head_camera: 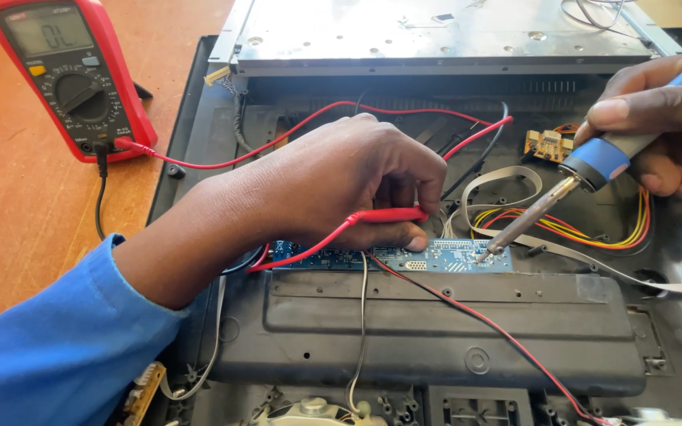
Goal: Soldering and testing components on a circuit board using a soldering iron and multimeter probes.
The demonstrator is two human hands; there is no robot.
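An opened black plastic appliance chassis (436, 331) with a grey metal plate (436, 31) at its far end lies on the brown wooden desk (17, 205), and a red digital multimeter (69, 75) stands just beside its left edge. The left hand (349, 185), its grip clenched on a red test probe (384, 214), rests on the narrow blue circuit board (404, 256) inside the chassis. The right hand (661, 130) grips a blue-handled soldering iron (593, 170), whose metal tip touches the board's right end.
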